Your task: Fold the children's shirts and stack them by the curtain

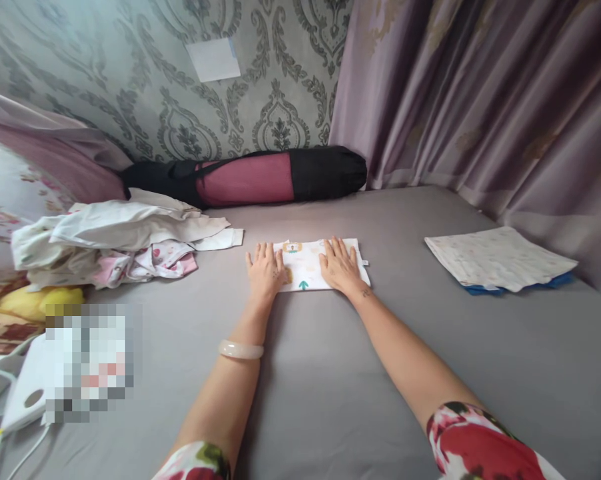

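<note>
A folded white cloth with a printed pattern, including a green arrow, lies flat on the grey bed sheet. My left hand rests on its left end, fingers stretched out, partly on the sheet. Near the right end my right hand presses flat on the cloth, fingers spread. A small white tag sticks out at the cloth's right edge. Neither hand grips anything. A pale bangle sits on my left forearm.
Crumpled clothes are heaped on the left. Folded pale cloth with blue beneath lies on the right. A long black and maroon bag lies along the wall. A white device with cables sits front left; purple curtains hang behind.
</note>
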The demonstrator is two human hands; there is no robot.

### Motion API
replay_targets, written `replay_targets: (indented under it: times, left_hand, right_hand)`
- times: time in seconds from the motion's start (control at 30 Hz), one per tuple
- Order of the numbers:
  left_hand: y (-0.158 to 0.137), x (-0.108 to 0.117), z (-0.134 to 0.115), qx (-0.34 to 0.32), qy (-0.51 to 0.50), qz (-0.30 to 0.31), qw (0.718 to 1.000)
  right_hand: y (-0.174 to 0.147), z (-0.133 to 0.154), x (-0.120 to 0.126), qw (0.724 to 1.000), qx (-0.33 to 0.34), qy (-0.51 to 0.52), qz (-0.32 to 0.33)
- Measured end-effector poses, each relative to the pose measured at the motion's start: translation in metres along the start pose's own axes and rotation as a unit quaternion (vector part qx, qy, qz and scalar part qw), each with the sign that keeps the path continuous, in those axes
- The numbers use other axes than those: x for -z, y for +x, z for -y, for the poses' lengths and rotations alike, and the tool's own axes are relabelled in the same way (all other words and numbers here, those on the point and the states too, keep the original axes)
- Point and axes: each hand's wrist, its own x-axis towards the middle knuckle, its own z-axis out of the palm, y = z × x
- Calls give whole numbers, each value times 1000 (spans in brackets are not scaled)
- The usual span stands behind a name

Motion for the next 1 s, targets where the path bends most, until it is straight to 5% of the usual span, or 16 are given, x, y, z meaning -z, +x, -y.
replay_targets:
  times: [0.17, 0.37, 0.67, 1.0]
  left_hand:
    - [11, 0, 15, 82, -141, -46, 986]
    - [18, 1, 27, 195, -283, -100, 934]
    - [23, -8, 43, 238, -406, -129, 873]
    - [27, -7, 51, 301, -478, -132, 815]
  right_hand:
    - [-1, 0, 3, 1000, 0, -3, 5]
    - [-1, 10, 9, 1000, -8, -9, 13]
    - [2, 54, 7, 997, 62, 8, 35]
    - [3, 57, -5, 996, 73, 15, 41]
